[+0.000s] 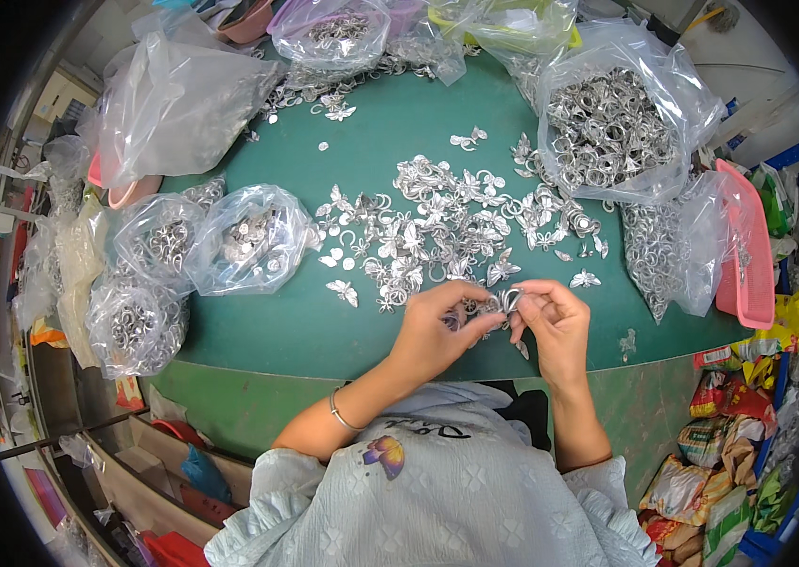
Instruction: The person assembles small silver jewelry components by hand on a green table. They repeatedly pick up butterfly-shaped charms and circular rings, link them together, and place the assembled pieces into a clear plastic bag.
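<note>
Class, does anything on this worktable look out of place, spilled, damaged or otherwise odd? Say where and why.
Nothing is plainly damaged or spilled. One winged silvery piece looks slightly stray: it lies alone just beyond the right hand, apart from the main heap on the green table.

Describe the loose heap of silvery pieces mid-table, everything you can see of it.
The heap is a jumble of shiny, metal-looking bits, many winged or ring-shaped. It lies spread loosely on the green table, denser toward the middle with strays around it, just beyond the left hand and right hand.
</note>
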Motion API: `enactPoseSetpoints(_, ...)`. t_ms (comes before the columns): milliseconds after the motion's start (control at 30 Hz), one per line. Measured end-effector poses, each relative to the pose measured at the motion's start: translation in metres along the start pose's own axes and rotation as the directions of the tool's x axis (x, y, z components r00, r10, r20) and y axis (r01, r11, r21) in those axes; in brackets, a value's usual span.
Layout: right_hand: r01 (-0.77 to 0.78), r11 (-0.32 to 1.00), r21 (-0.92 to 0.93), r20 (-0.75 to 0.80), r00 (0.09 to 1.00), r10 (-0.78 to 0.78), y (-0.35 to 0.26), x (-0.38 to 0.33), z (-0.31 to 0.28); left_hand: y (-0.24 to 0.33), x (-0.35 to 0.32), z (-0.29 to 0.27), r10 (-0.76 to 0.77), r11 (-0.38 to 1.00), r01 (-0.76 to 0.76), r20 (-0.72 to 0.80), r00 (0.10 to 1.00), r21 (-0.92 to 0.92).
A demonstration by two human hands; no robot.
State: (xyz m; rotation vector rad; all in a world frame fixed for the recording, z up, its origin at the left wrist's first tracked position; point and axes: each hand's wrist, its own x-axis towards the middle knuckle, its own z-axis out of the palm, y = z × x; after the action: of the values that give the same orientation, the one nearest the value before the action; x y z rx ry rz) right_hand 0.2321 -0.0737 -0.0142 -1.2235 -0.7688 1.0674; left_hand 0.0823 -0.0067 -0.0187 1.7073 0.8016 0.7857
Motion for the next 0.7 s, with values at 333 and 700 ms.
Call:
enactPoseSetpoints(333,-0.259,0.901,0.347,0.104,0.966,0.238,-0.001,0.005,0.002,0.003,0.002,-0.009,-0.386,0.695,0.472,0.273,0.881,-0.542)
enactPoseSetpoints(700,-0.079,0.993,-0.09,0.159,0.983,0.093,-0.008,0.003,-0.001,-0.008,-0.002,-0.009,-0.36,0.568,0.518,0.373,0.855,-0.64)
